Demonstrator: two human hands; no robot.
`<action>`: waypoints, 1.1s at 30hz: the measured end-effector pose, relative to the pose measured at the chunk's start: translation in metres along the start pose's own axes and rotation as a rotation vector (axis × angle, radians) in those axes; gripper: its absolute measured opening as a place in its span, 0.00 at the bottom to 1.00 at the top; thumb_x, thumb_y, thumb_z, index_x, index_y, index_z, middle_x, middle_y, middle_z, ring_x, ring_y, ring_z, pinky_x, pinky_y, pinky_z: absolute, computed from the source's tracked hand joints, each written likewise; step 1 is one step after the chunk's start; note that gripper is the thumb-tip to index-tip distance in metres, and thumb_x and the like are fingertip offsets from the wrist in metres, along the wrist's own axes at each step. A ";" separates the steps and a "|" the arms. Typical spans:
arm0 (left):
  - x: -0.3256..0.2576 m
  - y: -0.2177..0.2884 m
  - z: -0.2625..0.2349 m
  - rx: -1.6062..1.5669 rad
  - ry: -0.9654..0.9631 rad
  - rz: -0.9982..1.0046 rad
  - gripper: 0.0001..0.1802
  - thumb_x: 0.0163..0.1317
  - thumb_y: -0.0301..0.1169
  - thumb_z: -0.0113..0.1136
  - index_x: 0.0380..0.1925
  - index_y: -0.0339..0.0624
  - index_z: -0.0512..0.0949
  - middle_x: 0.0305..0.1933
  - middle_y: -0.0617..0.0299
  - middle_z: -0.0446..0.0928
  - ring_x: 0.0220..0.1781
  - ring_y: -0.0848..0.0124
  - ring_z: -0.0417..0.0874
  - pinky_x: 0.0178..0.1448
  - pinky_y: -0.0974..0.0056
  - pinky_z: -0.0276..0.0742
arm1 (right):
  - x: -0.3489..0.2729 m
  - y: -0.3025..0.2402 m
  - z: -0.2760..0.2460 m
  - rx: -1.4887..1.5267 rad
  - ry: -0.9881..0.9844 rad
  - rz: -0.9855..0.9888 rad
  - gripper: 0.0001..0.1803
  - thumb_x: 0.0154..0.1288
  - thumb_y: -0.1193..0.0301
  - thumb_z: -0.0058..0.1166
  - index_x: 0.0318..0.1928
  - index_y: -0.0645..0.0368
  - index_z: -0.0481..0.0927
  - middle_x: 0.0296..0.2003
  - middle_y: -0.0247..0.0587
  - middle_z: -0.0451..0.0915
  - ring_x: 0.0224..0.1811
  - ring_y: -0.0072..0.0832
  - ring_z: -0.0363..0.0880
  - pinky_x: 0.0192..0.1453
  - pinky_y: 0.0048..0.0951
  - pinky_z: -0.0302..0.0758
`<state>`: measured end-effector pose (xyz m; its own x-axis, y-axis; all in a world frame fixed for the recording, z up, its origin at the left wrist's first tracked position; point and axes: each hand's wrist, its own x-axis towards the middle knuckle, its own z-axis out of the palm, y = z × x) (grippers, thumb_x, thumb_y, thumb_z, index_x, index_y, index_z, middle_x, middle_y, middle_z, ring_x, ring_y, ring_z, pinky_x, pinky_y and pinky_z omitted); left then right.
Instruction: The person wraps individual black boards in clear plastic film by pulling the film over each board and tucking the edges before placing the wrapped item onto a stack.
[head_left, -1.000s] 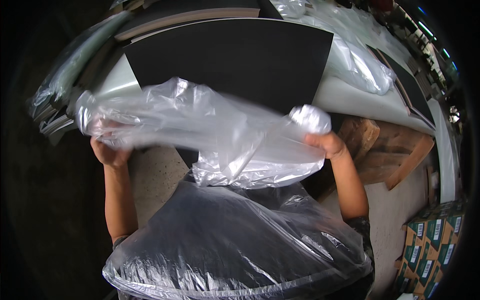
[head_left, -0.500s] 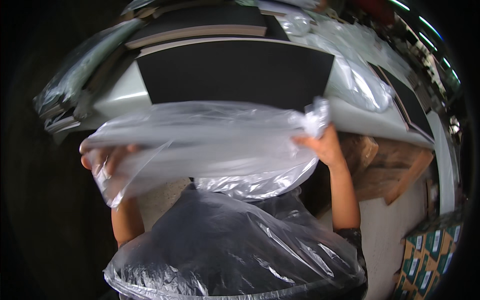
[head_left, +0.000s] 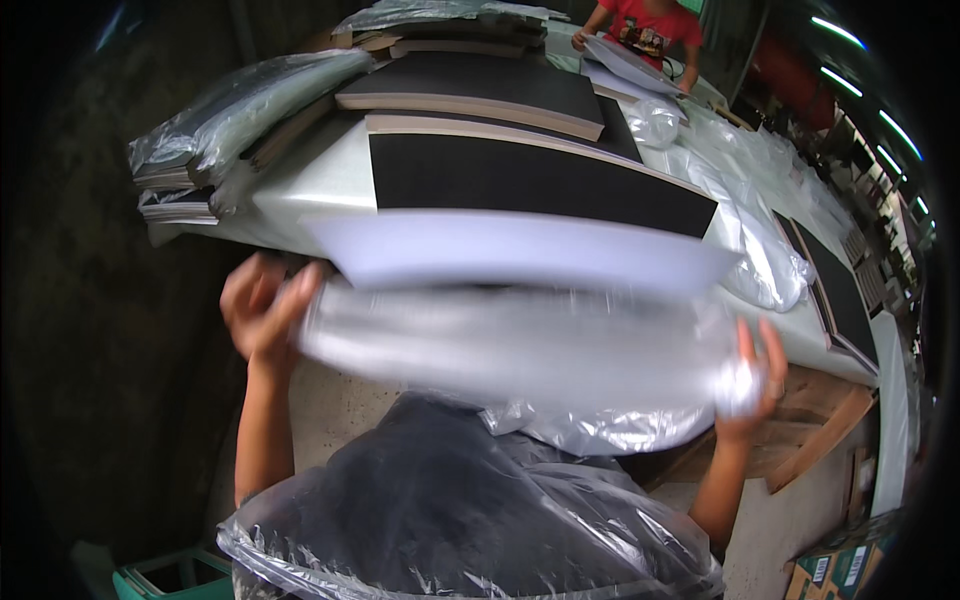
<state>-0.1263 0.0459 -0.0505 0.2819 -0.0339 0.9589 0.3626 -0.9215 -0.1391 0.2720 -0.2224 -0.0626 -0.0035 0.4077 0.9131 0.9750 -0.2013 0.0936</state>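
Observation:
A clear plastic bag [head_left: 500, 335] stretches between my two hands at the table's near edge, smeared by motion. My left hand [head_left: 265, 305] is closed on its left end, thumb toward the bag. On the right end, my right hand [head_left: 757, 380] grips a bunched corner, with some fingers raised behind it. Just beyond the bag lies a white sheet or panel [head_left: 520, 248]; its near edge meets the bag, and I cannot tell whether it is inside. Behind that rests a black board [head_left: 530, 170] with a pale edge.
More black boards [head_left: 480, 85] are stacked farther back. Plastic-wrapped stacks [head_left: 245, 115] stand at the left, loose clear plastic [head_left: 720, 200] at the right. A person in a red shirt [head_left: 650, 25] handles sheets at the far side. A wooden pallet [head_left: 815, 420] sits low right; a green crate [head_left: 170, 580] lower left.
Both hands and the bag have shifted right and lower in view, and the left end is lower and straighter. The white panel now shows before the black board. A person has come into view.

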 end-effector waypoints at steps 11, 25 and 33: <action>-0.065 -0.030 0.025 -1.590 -0.327 -1.553 0.27 0.53 0.39 0.59 0.49 0.34 0.68 0.46 0.56 0.74 0.47 0.67 0.75 0.55 0.58 0.69 | -0.077 0.075 0.045 2.087 -0.492 1.112 0.06 0.63 0.70 0.44 0.35 0.59 0.71 0.14 0.25 0.65 0.09 0.11 0.56 0.14 0.13 0.51; -0.353 0.033 0.076 -1.396 -0.730 -2.050 0.14 0.50 0.35 0.62 0.35 0.45 0.72 0.29 0.68 0.71 0.28 0.77 0.70 0.34 0.71 0.68 | -0.297 0.007 0.127 1.077 -1.310 1.210 0.08 0.55 0.74 0.48 0.35 0.61 0.78 0.21 0.36 0.75 0.25 0.28 0.72 0.31 0.28 0.67; -0.116 -0.035 0.061 -0.796 -1.250 -1.230 0.14 0.58 0.40 0.56 0.37 0.40 0.75 0.34 0.68 0.74 0.36 0.78 0.70 0.40 0.70 0.69 | 0.024 0.067 -0.019 0.132 0.716 0.654 0.14 0.66 0.74 0.36 0.44 0.70 0.72 0.33 0.42 0.76 0.32 0.27 0.74 0.38 0.29 0.70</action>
<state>-0.1179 0.1057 -0.1718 0.7375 0.5956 -0.3182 0.5022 -0.1687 0.8481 0.3334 -0.2429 -0.0267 0.4556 -0.3946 0.7979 0.8493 -0.0758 -0.5225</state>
